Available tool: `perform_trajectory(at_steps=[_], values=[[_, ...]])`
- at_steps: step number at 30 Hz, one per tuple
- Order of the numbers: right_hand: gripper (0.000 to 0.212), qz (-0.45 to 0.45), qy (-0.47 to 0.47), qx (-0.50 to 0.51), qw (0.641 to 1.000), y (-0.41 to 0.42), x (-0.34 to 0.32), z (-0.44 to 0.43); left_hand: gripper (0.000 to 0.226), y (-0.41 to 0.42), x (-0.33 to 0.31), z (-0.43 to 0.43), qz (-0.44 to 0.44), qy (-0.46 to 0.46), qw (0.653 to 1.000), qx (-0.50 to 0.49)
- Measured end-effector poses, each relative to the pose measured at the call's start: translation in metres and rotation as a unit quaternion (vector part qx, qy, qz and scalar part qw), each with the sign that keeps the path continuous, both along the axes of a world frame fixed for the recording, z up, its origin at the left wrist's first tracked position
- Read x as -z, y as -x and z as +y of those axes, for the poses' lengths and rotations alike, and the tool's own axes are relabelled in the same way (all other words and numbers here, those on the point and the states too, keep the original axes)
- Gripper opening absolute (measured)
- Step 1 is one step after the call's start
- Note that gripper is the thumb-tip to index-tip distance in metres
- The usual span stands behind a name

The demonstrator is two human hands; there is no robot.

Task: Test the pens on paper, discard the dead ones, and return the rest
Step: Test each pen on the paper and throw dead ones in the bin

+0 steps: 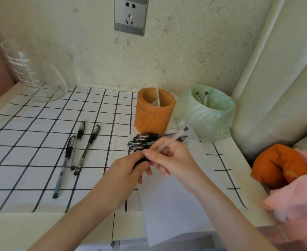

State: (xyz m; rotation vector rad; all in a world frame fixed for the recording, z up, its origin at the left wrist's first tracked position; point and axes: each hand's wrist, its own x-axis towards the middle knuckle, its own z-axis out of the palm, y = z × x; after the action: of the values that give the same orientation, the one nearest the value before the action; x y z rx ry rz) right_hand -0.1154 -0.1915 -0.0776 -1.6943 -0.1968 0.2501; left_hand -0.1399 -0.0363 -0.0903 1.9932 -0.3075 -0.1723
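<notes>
The bench (2,221) carries a white cloth with black squares (40,142). On its right part lies a long sheet of paper (170,205), with a few small marks near the far end. Behind the paper stand a bin lined with a green bag (208,120), where two pens (205,97) stick up, and an orange holder (154,113). A pile of black pens (145,139) lies on the far end of the paper, and three pens (80,147) lie apart on the cloth to the left. Both hands meet above the paper. The right hand (174,160) pinches the pale barrel of the held pen (174,137), and the left hand (125,173) has its grip clenched round the dark lower end of it. The tip is hidden, so it is not clear if a cap is coming off. Such a pen is probably light and stiff, with a smooth barrel that may slip. The dark sleeve near the tip is likely the surest place to hold it for writing.
</notes>
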Motion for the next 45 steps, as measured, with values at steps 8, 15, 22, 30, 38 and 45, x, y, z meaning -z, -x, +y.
perform_trajectory(at_steps=[8,15,22,30,38,45], values=[[0.018,0.022,-0.035,-0.007,0.999,0.001,-0.001,0.003,0.019,0.003,0.000,-0.002,-0.007,0.012,0.999,-0.033],[0.019,0.048,-0.092,-0.001,0.995,-0.001,-0.006,-0.002,0.018,0.001,-0.013,-0.004,0.000,0.090,0.995,-0.032],[0.024,0.034,-0.148,0.146,0.978,-0.017,-0.007,-0.022,0.032,0.001,0.003,0.005,0.011,-0.089,0.996,-0.030],[0.021,0.030,-0.055,0.160,0.985,-0.029,0.018,-0.019,0.067,0.003,0.015,0.004,-0.049,-0.324,0.943,0.059],[0.047,-0.089,0.035,0.252,0.963,-0.039,0.049,-0.014,0.068,0.000,0.022,0.009,-0.062,-0.360,0.929,0.058],[0.042,-0.120,0.054,0.286,0.949,-0.045,0.061,-0.012,0.067,-0.001,0.028,0.010,-0.079,-0.352,0.931,0.050]])
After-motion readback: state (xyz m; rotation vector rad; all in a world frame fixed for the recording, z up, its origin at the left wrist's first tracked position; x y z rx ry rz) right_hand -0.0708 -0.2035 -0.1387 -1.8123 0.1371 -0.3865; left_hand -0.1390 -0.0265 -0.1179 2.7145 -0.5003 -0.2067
